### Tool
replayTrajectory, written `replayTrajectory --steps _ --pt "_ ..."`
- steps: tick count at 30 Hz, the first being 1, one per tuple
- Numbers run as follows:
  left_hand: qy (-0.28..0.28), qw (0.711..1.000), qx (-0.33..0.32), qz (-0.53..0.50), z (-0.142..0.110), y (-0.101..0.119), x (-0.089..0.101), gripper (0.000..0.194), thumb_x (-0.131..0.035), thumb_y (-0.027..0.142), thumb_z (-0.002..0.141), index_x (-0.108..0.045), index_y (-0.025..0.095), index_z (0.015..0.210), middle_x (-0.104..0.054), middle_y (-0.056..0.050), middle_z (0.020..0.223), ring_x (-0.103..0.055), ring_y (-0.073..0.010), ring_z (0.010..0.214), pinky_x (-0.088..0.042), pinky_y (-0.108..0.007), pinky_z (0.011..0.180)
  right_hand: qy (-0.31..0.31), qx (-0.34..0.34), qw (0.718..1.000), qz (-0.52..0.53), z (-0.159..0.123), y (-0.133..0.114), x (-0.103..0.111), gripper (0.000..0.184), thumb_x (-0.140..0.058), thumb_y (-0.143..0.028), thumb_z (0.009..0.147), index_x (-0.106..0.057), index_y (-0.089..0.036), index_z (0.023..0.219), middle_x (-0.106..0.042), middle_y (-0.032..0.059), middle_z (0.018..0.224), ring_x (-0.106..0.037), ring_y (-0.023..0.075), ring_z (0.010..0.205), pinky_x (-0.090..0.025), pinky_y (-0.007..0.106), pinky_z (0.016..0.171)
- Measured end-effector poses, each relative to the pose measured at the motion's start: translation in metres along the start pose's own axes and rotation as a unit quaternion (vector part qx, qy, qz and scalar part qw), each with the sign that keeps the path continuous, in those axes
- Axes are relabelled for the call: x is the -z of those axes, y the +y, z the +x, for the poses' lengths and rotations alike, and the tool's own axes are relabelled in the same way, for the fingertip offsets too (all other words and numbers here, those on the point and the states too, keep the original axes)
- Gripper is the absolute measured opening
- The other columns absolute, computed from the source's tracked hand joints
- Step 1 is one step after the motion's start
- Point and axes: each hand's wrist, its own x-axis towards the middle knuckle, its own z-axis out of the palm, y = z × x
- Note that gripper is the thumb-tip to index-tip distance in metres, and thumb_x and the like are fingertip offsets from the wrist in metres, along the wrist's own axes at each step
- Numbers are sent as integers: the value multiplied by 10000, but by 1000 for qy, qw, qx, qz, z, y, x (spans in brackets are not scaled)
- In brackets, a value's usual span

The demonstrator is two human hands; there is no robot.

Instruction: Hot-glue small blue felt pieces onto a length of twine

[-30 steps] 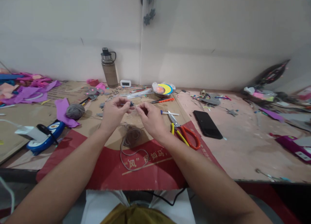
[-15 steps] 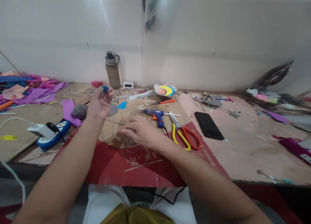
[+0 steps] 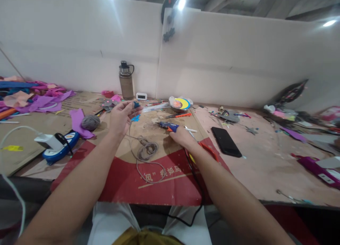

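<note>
- Held by the left hand (image 3: 123,116) in a narrow fingertip pinch is a small dark blue piece (image 3: 136,105), raised above the cardboard (image 3: 170,192).
- By the right hand (image 3: 183,136), the handle of a glue gun (image 3: 168,125) is covered and apparently gripped; the finger wrap is partly hidden. Its nozzle is pointed leftward, over the cardboard.
- Handling, as judged: the blue piece is likely light, soft and easily bent, best held by its edge. The glue gun is likely stiff and fairly light; it should be held by the handle alone, since the nozzle may be hot.
- Coiled cord (image 3: 147,151) is found between the forearms, with a strand apparently rising toward the left hand. It is judged limp and easily snagged.
- Red handles (image 3: 209,151) of a tool are partly hidden by the right forearm.
- Farther right, a phone (image 3: 226,141) is noted; left of the left forearm, a grey yarn ball (image 3: 90,122).
</note>
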Motion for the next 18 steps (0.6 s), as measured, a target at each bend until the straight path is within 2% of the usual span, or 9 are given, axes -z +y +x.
replayTrajectory --steps 3,6,9,11,13,15,18 --pt "-7 1000 3 11 -3 1 -2 145 -708 206 756 -648 148 875 -718 -44 812 -721 -163 733 -582 -273 693 -9 -37 997 68 5 -4 3 118 -563 -256 699 -539 -234 586 -486 0 458 -471 168 439 -354 313 466" --pt "1 1000 13 17 -3 1 -2 177 -715 230 760 -648 144 900 -721 -54 823 -721 -160 742 -577 -270 703 13 -45 982 185 2 -19 6 116 -500 -293 739 -573 -219 793 -535 -3 571 -513 171 515 -403 303 482" --pt "8 1000 14 25 -3 -1 -2 187 -734 262 749 -641 141 858 -714 -51 811 -718 -159 736 -575 -271 705 80 14 937 340 -9 -40 8 307 -537 -234 681 -484 -225 983 -570 -8 752 -547 152 626 -474 292 578" --pt "15 999 10 38 -3 -2 -2 206 -744 283 735 -636 139 833 -702 -41 779 -715 -158 703 -567 -258 657 58 42 918 391 -18 -53 10 340 -560 -252 695 -439 -234 1013 -566 -18 775 -529 134 606 -464 280 579" --pt "25 998 3 56 -3 -4 -2 228 -751 303 721 -633 137 823 -690 -31 753 -708 -152 654 -540 -227 574 22 71 897 436 -28 -64 13 314 -566 -308 752 -428 -239 1026 -578 -8 815 -474 116 558 -420 268 515" --pt "32 997 -4 74 -3 -6 -2 247 -755 318 708 -638 135 824 -680 -25 734 -703 -150 619 -501 -199 506 9 94 883 459 -35 -70 16 282 -583 -356 796 -439 -245 1012 -572 -8 804 -430 108 532 -383 261 478" --pt "31 995 -7 92 -4 -8 -3 263 -761 332 695 -645 133 821 -671 -20 726 -703 -153 609 -471 -184 465 17 145 906 398 -41 -71 18 210 -547 -395 863 -491 -257 1011 -572 -5 770 -451 120 537 -398 273 509"
